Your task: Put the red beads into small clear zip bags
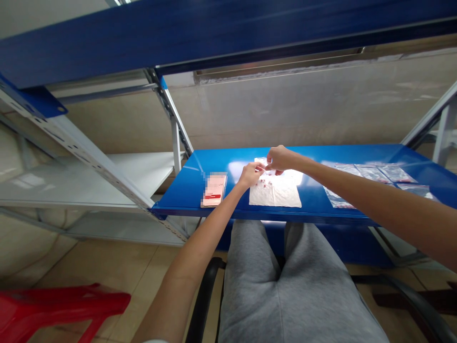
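Over the blue shelf, my left hand [251, 175] and my right hand [279, 159] meet with their fingertips close together. Both are closed in a pinch. Whatever lies between the fingers is too small to make out. Below them a white cloth [276, 196] is spread flat near the shelf's front edge. Several tiny dark-reddish pieces [264, 183] lie scattered on it, just under my left fingers. Part of the cloth's far side is hidden behind my hands.
Left of the cloth lies a pinkish stack of paper [215, 186] bearing a red item. Several clear plastic bags [373, 173] rest on the right, partly behind my right forearm. A blue beam [228, 38] crosses overhead. A red stool [64, 305] stands at lower left.
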Tool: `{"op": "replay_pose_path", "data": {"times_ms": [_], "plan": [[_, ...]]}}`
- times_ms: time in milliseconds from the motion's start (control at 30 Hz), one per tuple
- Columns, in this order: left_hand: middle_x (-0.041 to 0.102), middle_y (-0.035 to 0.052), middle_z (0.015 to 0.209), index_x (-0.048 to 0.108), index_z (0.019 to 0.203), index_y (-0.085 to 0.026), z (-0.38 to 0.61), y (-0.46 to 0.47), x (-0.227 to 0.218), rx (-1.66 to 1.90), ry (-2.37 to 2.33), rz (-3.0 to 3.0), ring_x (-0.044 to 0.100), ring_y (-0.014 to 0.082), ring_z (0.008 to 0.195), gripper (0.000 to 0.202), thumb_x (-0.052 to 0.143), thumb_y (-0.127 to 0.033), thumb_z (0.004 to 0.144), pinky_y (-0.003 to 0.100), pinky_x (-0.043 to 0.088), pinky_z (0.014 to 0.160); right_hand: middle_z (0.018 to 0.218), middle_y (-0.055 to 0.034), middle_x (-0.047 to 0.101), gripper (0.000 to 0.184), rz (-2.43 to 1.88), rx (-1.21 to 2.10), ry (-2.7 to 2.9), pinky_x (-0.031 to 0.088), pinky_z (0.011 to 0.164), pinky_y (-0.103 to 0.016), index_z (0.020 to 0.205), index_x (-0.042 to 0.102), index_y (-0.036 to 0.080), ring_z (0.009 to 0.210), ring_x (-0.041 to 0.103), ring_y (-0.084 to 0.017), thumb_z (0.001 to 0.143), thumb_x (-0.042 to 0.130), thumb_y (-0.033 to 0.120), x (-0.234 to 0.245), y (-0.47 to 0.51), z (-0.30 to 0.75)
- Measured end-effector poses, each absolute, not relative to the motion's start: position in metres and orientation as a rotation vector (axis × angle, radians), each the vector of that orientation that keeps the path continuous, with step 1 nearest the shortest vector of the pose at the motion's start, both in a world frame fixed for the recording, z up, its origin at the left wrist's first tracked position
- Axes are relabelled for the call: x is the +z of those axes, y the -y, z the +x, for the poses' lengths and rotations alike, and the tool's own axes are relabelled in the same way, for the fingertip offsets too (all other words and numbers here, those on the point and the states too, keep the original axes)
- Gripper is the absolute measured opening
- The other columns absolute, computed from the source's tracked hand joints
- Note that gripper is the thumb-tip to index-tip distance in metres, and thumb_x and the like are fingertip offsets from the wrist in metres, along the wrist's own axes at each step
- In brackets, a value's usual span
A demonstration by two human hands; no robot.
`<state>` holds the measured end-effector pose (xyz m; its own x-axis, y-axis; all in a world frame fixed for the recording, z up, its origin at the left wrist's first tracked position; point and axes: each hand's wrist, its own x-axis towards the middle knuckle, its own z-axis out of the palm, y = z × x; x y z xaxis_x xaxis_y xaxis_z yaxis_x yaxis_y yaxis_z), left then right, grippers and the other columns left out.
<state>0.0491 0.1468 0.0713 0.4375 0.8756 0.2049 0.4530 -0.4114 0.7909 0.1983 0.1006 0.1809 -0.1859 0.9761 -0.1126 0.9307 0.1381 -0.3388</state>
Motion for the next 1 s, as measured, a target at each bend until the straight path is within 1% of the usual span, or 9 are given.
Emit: {"op": "replay_pose_path", "data": {"times_ms": [100, 200, 367, 467, 533, 633, 800, 900, 1000], "plan": [[0.076, 0.0084, 0.100, 0.076, 0.100, -0.015, 0.049, -0.148, 0.071, 0.818, -1.104, 2.039, 0.067, 0.0153, 0.080, 0.019, 0.063, -0.012, 0.086, 0.022, 0.053, 0.065, 0.057, -0.0037, 0.071, 0.028, -2.029, 0.555, 2.192, 0.059, 0.072, -0.031, 0.101, 0.077, 0.014, 0.074, 0.078, -0.027, 0.082, 0.082, 0.034, 0.185, -0.095, 0.199], [0.076, 0.0084, 0.098, 0.077, 0.098, -0.014, 0.049, -0.148, 0.072, 0.820, -1.114, 2.037, 0.067, 0.0151, 0.078, 0.019, 0.062, -0.011, 0.086, 0.024, 0.055, 0.069, 0.058, -0.0057, 0.072, 0.042, -2.012, 0.657, 2.131, 0.060, 0.064, -0.029, 0.110, 0.073, 0.009, 0.065, 0.077, -0.025, 0.081, 0.083, 0.039, 0.182, -0.090, 0.206], [0.076, 0.0081, 0.097, 0.077, 0.095, -0.015, 0.050, -0.149, 0.071, 0.827, -1.124, 2.024, 0.068, 0.0152, 0.076, 0.017, 0.063, -0.011, 0.086, 0.025, 0.056, 0.069, 0.072, -0.0117, 0.076, 0.052, -1.872, 0.879, 1.920, 0.059, 0.049, -0.028, 0.100, 0.073, 0.011, 0.061, 0.075, -0.024, 0.065, 0.093, 0.044, 0.160, -0.085, 0.227], [0.077, 0.0080, 0.099, 0.077, 0.094, -0.015, 0.051, -0.151, 0.071, 0.828, -1.121, 2.027, 0.069, 0.0159, 0.080, 0.016, 0.064, -0.011, 0.085, 0.026, 0.057, 0.074, 0.073, -0.0112, 0.077, 0.044, -1.827, 0.920, 1.891, 0.057, 0.046, -0.026, 0.089, 0.073, 0.013, 0.060, 0.075, -0.023, 0.063, 0.094, 0.042, 0.140, -0.081, 0.236], [0.077, 0.0083, 0.099, 0.077, 0.093, -0.015, 0.052, -0.151, 0.071, 0.827, -1.120, 2.035, 0.070, 0.0168, 0.083, 0.016, 0.065, -0.010, 0.085, 0.027, 0.057, 0.076, 0.074, -0.0104, 0.077, 0.032, -1.818, 0.879, 1.932, 0.055, 0.047, -0.025, 0.084, 0.071, 0.014, 0.061, 0.075, -0.023, 0.070, 0.090, 0.036, 0.126, -0.079, 0.238], [0.077, 0.0088, 0.098, 0.077, 0.095, -0.015, 0.052, -0.150, 0.073, 0.821, -1.121, 2.051, 0.070, 0.0173, 0.085, 0.017, 0.065, -0.010, 0.085, 0.027, 0.057, 0.077, 0.074, -0.0075, 0.077, 0.018, -1.789, 0.726, 1.971, 0.053, 0.056, -0.025, 0.083, 0.070, 0.015, 0.061, 0.074, -0.020, 0.080, 0.081, 0.030, 0.109, -0.076, 0.239], [0.077, 0.0086, 0.097, 0.077, 0.097, -0.016, 0.050, -0.146, 0.073, 0.814, -1.137, 2.060, 0.070, 0.0175, 0.083, 0.019, 0.063, -0.011, 0.086, 0.025, 0.055, 0.069, 0.082, -0.0065, 0.078, 0.030, -1.711, 0.432, 1.904, 0.047, 0.059, -0.027, 0.099, 0.070, 0.017, 0.064, 0.072, -0.020, 0.082, 0.077, 0.041, 0.101, -0.068, 0.239], [0.077, 0.0087, 0.096, 0.077, 0.097, -0.015, 0.050, -0.146, 0.072, 0.818, -1.152, 2.050, 0.070, 0.0177, 0.083, 0.018, 0.063, -0.011, 0.086, 0.024, 0.055, 0.069, 0.083, -0.0064, 0.076, 0.026, -1.639, 0.237, 1.848, 0.045, 0.062, -0.028, 0.100, 0.068, 0.018, 0.068, 0.070, -0.020, 0.089, 0.069, 0.042, 0.107, -0.064, 0.238], [0.077, 0.0083, 0.096, 0.077, 0.097, -0.015, 0.051, -0.147, 0.071, 0.820, -1.162, 2.043, 0.070, 0.0170, 0.082, 0.018, 0.063, -0.011, 0.086, 0.024, 0.054, 0.068, 0.082, -0.0060, 0.075, 0.019, -1.589, 0.178, 1.821, 0.045, 0.064, -0.028, 0.097, 0.067, 0.018, 0.066, 0.068, -0.018, 0.092, 0.063, 0.036, 0.115, -0.061, 0.236]]}}
